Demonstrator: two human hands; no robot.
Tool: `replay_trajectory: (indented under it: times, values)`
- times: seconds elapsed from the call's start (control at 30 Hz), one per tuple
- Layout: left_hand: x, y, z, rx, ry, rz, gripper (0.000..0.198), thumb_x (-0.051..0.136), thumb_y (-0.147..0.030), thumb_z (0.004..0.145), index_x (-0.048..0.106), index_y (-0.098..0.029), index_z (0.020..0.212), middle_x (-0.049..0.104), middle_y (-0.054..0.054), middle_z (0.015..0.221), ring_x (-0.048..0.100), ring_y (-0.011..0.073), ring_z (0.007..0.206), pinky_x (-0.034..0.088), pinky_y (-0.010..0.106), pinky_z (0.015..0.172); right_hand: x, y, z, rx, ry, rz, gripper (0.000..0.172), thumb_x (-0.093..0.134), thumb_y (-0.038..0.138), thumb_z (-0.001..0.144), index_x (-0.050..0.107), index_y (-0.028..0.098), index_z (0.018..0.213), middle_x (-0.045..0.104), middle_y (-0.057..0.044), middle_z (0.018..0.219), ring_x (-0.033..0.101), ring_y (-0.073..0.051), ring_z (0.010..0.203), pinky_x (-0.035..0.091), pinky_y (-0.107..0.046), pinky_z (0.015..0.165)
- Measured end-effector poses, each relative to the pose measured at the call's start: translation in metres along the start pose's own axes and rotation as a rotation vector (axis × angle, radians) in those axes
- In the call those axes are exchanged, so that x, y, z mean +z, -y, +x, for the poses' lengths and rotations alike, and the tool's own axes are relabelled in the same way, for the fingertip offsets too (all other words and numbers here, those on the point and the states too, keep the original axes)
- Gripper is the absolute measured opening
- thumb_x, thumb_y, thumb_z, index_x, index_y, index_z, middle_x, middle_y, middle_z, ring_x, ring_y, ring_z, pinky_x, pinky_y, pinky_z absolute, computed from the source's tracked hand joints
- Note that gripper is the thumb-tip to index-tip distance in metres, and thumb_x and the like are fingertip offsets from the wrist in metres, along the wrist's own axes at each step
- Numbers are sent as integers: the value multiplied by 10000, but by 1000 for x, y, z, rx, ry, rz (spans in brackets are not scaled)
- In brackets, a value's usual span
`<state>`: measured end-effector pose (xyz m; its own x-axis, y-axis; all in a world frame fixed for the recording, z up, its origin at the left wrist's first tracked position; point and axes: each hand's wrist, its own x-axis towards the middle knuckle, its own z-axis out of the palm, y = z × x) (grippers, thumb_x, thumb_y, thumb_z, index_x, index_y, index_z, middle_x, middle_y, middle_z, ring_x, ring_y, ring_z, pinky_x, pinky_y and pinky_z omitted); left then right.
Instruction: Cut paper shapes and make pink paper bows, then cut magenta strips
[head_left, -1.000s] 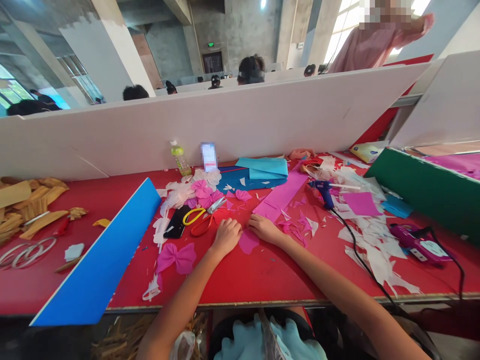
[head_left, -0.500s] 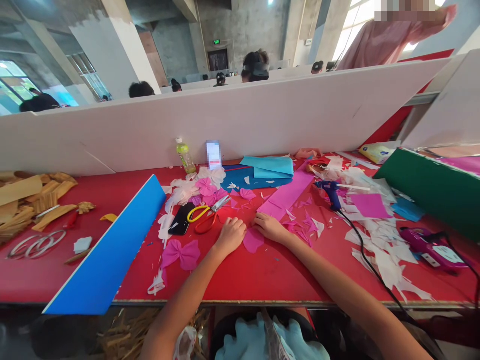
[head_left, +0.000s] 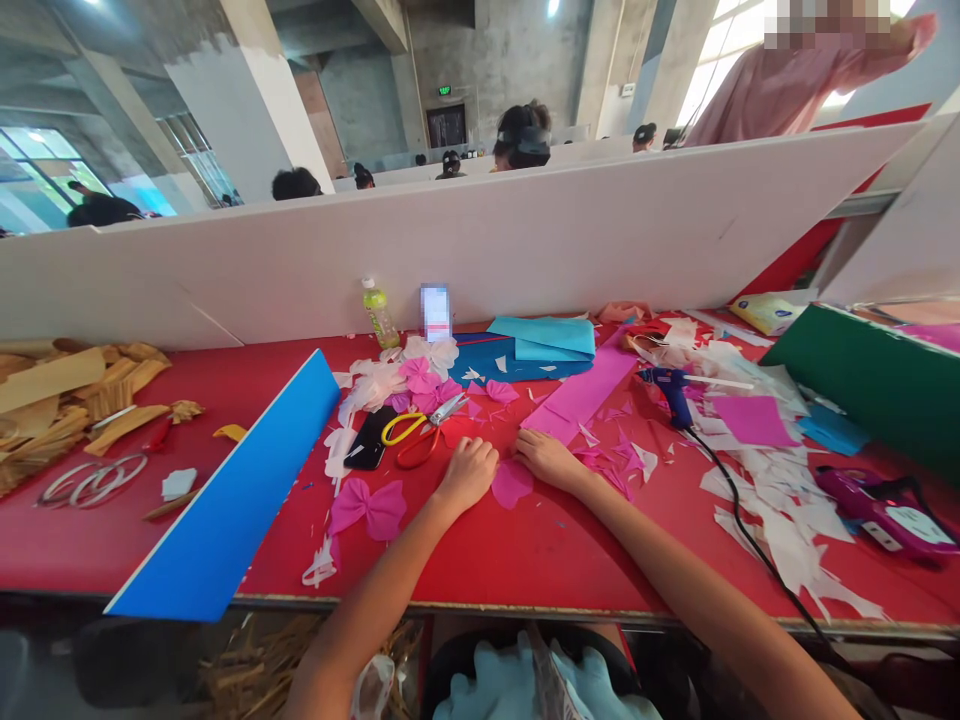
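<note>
My left hand (head_left: 468, 475) rests on the red table (head_left: 480, 560) with its fingers curled down, and the fingers are partly hidden. My right hand (head_left: 549, 460) lies a short way to its right, fingers pointing left. Between them sits a pink paper piece (head_left: 512, 484), close to both hands. Left of my left hand are yellow-and-red-handled scissors (head_left: 411, 438), a black phone (head_left: 369, 437) lying flat, and a pink paper bow (head_left: 367, 508). Neither hand visibly holds anything.
A blue board (head_left: 225, 490) lies tilted at left, beside straw strips (head_left: 75, 395). A blue glue gun (head_left: 670, 392) trails a black cord. Paper scraps cover the right side. A white partition (head_left: 450, 260) bounds the far edge, and a person's pink sleeve (head_left: 817, 75) shows beyond it.
The whole scene has shifted slightly right in the picture as my head moved. My hands and the pink paper piece keep the same places relative to each other.
</note>
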<state>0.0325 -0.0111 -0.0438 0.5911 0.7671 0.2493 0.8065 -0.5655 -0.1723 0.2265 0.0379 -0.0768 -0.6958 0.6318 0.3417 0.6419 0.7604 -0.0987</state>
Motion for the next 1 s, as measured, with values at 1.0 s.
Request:
replay_trajectory:
  times: [1.0]
  values:
    - [-9, 3, -1, 20, 53, -38, 130, 445, -184, 879, 560, -159, 824, 586, 71, 854, 505, 213, 882, 328, 376, 814, -13, 11, 1, -46, -21, 190, 152, 440, 162, 888, 587, 166, 850, 560, -67, 844, 503, -172, 801, 400, -297, 748]
